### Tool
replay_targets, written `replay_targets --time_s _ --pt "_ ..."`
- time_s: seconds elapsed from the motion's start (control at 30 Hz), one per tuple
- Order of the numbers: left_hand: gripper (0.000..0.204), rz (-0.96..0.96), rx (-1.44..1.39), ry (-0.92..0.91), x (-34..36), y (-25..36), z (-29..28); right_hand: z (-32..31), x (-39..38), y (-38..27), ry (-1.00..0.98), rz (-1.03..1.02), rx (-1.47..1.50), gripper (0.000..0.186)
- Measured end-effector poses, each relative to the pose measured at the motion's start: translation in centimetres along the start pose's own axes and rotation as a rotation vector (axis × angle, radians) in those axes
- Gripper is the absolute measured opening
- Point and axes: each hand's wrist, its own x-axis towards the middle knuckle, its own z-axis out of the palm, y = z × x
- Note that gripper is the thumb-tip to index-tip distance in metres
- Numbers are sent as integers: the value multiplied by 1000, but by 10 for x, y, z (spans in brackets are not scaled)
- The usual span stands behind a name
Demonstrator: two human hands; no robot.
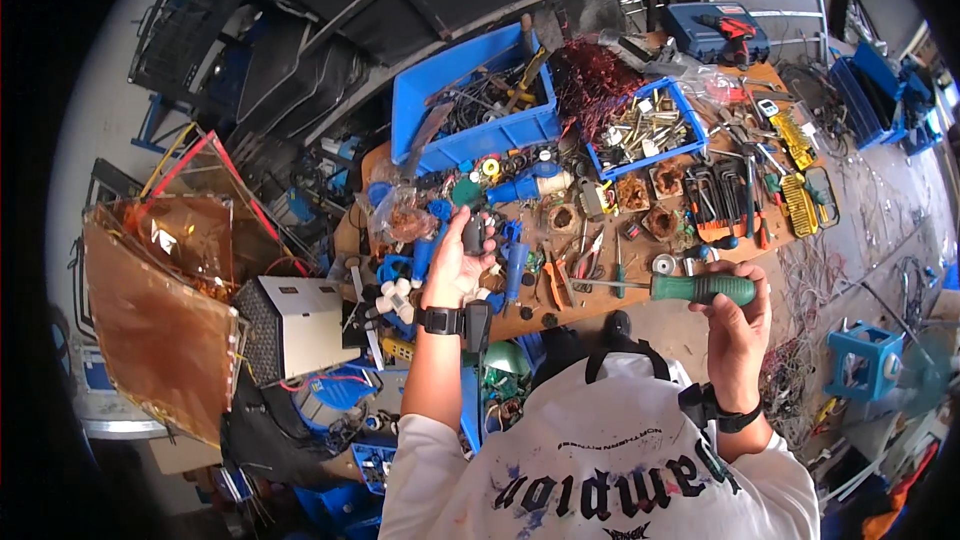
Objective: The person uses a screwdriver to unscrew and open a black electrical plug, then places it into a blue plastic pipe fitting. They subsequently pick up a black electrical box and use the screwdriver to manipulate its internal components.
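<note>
My left hand [455, 268], palm up over the near left of the workbench, has its fingers curled round a small dark part [476, 234]. What kind of part it is, I cannot make out. A screwdriver [690, 287] with a thick green handle is gripped in my right hand [738, 325] at the bench's front edge. Its long metal shaft points left, toward the space in front of my left hand. Behind the shaft lie orange-handled pliers [555, 278] and a smaller green-handled screwdriver [620, 270]. Blue plug-like connectors [516, 262] are close beside my left hand.
A large blue bin [480, 144] of tools stands at the back, with a blue crate [690, 130] of metal fittings to its right. Beyond are tangled reddish wire [595, 80] and a red drill [738, 32] on a blue case. A hex key set [718, 195] lies rightward.
</note>
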Motion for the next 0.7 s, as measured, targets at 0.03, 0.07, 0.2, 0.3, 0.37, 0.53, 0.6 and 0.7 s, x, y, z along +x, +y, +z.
replay_targets --time_s 0.03,0.07,0.2,0.3,0.37,0.53,0.6,0.7 --pt "34 -10 33 41 7 -1 -1 0 0 -1 19 -1 5 36" --pt "34 -22 63 73 12 -1 0 -2 -1 -1 43 -2 34 36" --pt "32 -72 90 58 33 -10 -2 -15 -2 -1 66 -23 -6 36" --pt "33 -146 130 55 46 -13 7 -17 -5 -6 113 -37 -23 36" --pt "33 -172 170 9 60 -14 25 -20 -8 -10 150 -52 -20 37" --pt "42 -351 158 -165 123 -7 77 -24 -19 -22 246 -111 -12 38" --pt "49 -524 103 -258 160 7 103 -31 -27 -24 307 -121 -17 39" --pt "48 -608 125 -205 205 21 147 -38 -39 -28 392 -147 0 39"
